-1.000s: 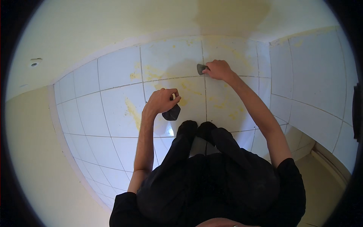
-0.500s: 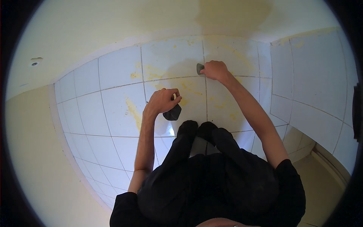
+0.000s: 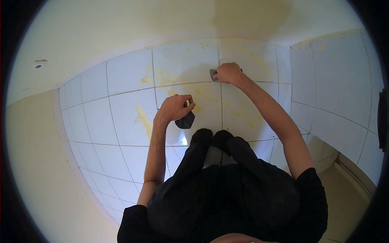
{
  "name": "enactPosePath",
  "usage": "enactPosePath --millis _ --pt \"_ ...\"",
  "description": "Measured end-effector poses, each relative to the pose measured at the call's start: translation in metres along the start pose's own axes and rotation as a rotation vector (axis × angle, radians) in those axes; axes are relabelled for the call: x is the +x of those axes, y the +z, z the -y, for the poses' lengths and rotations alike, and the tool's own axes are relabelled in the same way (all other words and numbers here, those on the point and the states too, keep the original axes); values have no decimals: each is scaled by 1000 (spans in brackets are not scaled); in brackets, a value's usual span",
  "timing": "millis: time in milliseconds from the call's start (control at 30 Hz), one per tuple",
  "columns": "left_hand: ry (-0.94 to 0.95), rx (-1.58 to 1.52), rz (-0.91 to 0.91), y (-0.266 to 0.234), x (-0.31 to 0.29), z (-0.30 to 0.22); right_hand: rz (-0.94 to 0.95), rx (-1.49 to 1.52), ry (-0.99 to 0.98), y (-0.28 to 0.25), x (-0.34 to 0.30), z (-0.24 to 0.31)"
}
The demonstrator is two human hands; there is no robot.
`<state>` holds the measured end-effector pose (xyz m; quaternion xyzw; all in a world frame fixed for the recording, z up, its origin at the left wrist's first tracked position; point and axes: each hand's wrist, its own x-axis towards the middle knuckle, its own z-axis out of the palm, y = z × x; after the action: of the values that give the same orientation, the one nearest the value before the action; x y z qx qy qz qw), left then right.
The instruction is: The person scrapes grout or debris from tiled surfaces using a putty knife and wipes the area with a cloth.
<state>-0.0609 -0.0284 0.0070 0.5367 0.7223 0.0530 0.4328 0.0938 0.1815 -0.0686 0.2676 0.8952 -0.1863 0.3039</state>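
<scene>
My right hand (image 3: 229, 73) is closed around a scraper (image 3: 213, 75) with a short grey blade. The blade lies against the white tiled floor (image 3: 182, 56), near a grout line, and the handle is mostly hidden in my fist. To the left and nearer, my left hand (image 3: 176, 107) is closed with thumb and fingers curled over a dark, angular object (image 3: 185, 121). Its kind does not show clearly. Yellow smears (image 3: 204, 92) are scattered over the tiles between and around my hands.
Pale walls (image 3: 170, 20) rise at the far side and the left, with a small white fitting (image 3: 39, 64) on the left. White tiles (image 3: 336, 77) cover a raised surface at the right. My dark-covered feet (image 3: 202, 135) are close below my hands.
My right hand and the scraper have shifted very slightly left and up. My left hand holds its place with the dark object.
</scene>
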Motion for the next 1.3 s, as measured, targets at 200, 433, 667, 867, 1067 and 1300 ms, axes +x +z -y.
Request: enactPosePath --millis 200,433,667,867,1067,1300 --pt "3 0 -17 0 0 2 -90 54 -4 7 -3 10" --pt "21 1 -9 2 1 0 -138 102 -18 17 -2 11" --pt "15 -6 -9 3 1 2 -77 64 41 7 -1 12" --pt "10 -12 -10 -1 0 -1 -33 60 -10 2 1 7" --pt "4 -13 -1 0 2 -3 -16 18 -27 0 5 0" --pt "3 -10 3 0 3 -4 29 -14 23 -12 4 -2"
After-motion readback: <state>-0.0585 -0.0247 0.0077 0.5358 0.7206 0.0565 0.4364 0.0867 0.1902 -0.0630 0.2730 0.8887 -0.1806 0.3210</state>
